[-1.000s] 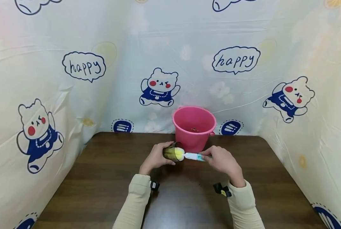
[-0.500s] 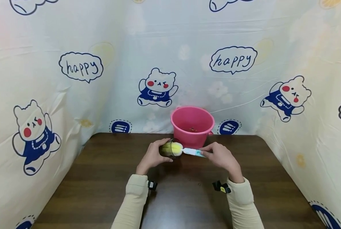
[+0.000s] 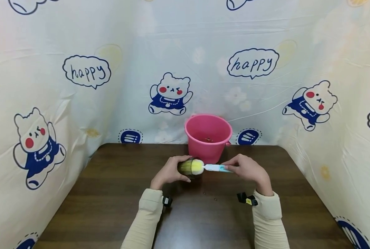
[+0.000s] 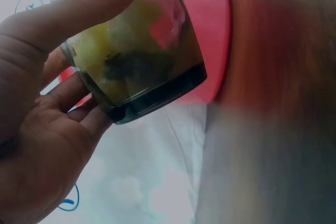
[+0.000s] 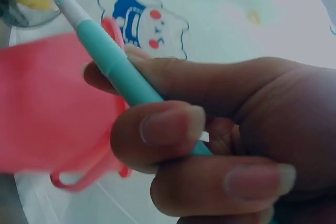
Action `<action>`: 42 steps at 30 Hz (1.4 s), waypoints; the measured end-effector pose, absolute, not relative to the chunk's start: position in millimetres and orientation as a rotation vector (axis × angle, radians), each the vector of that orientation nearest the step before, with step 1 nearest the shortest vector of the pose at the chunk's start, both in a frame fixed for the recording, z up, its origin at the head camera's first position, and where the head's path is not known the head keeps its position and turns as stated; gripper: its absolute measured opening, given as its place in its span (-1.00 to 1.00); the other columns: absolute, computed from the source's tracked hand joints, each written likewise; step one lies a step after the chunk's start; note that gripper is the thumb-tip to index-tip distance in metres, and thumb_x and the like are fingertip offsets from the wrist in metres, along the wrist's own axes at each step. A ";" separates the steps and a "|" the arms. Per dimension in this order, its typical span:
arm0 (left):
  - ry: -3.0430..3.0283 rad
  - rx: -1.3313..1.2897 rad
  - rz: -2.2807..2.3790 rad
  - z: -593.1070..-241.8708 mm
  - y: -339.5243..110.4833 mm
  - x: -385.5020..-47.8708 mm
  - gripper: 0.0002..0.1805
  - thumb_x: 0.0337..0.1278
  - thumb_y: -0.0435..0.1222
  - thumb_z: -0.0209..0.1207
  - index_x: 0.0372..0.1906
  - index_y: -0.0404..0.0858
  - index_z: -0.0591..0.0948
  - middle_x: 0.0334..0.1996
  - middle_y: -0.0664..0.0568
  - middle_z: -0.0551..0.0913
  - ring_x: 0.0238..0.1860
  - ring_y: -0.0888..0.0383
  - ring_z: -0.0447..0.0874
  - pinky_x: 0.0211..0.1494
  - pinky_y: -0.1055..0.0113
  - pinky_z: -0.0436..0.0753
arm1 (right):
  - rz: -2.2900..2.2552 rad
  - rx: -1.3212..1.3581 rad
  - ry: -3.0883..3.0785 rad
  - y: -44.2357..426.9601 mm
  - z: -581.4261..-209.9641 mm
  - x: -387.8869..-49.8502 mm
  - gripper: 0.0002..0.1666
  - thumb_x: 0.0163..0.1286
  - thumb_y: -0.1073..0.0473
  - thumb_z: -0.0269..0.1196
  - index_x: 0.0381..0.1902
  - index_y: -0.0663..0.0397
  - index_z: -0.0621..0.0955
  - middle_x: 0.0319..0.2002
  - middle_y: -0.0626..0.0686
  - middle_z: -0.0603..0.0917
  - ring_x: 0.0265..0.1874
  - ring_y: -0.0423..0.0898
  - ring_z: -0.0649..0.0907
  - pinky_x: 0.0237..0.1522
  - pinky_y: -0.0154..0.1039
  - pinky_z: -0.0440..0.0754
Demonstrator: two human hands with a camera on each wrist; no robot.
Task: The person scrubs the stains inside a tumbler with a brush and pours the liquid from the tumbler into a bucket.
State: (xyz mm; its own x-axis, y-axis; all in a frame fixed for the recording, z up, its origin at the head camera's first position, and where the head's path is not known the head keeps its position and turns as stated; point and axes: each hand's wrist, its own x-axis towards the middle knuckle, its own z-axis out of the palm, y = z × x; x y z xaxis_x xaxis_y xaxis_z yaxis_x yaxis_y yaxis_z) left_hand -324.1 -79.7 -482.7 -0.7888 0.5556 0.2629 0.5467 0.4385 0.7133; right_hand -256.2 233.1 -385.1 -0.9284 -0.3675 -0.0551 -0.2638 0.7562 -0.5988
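Observation:
My left hand (image 3: 170, 173) grips a dark, see-through glass cup (image 4: 152, 85), tipped on its side with its mouth toward the right. Inside the cup sits the yellow and white sponge head (image 3: 198, 166) of a cup brush, part of it sticking out past the rim. The brush's white and teal handle (image 5: 113, 59) runs out to my right hand (image 3: 248, 170), whose thumb and curled fingers hold it. Both hands are raised above the table, in front of the pink bucket. Through the glass in the left wrist view, the sponge shows as a blurred yellow shape.
A pink bucket (image 3: 207, 149) stands at the table's back edge, just behind the cup, with small bits at its bottom. Small drops (image 3: 215, 199) lie on the brown wooden table (image 3: 116, 207). A printed cloth (image 3: 135, 103) hangs around the back and sides.
My right hand has moved a little to the right with the brush handle, and more of the sponge head shows outside the cup. My left hand keeps holding the cup, shifted slightly.

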 end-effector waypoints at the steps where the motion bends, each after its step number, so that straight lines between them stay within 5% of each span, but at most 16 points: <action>1: 2.648 1.013 1.316 -482.0 -79.7 -323.9 -0.04 -0.31 -0.29 0.67 0.39 -0.12 0.54 0.29 0.04 0.60 0.24 0.06 0.55 0.34 0.07 0.56 | -0.919 -0.482 2.785 235.1 -386.0 -257.6 -0.74 0.46 0.16 0.29 0.03 0.02 0.79 -0.69 -0.04 0.46 -0.71 -0.14 0.36 -0.63 -0.33 0.30; 22: 2.675 0.970 1.350 -478.1 -86.2 -325.6 -0.05 -0.34 -0.33 0.68 0.37 -0.13 0.56 0.29 0.03 0.61 0.30 0.05 0.55 0.37 0.06 0.54 | -0.836 -0.440 2.822 237.3 -380.0 -244.1 -0.76 0.44 0.16 0.31 -0.01 -0.02 0.81 -0.71 -0.08 0.46 -0.71 -0.16 0.37 -0.64 -0.31 0.27; 31: 2.671 0.987 1.340 -479.9 -83.0 -327.8 -0.04 -0.30 -0.31 0.67 0.40 -0.17 0.53 0.32 0.02 0.59 0.31 0.04 0.53 0.36 0.07 0.55 | -0.613 -0.307 3.050 216.4 -376.4 -240.3 -0.71 0.31 0.13 0.44 0.00 -0.13 0.81 -0.38 -0.10 0.76 -0.52 -0.12 0.47 -0.52 -0.23 0.40; 42: 2.652 1.023 1.358 -481.5 -85.9 -328.6 -0.05 -0.28 -0.28 0.66 0.40 -0.14 0.53 0.30 0.06 0.60 0.29 0.08 0.55 0.32 0.09 0.58 | -0.701 -0.384 2.933 215.4 -369.1 -233.9 -0.65 0.28 0.32 0.43 0.02 -0.03 0.80 -0.29 -0.05 0.76 -0.48 -0.11 0.50 -0.47 -0.24 0.51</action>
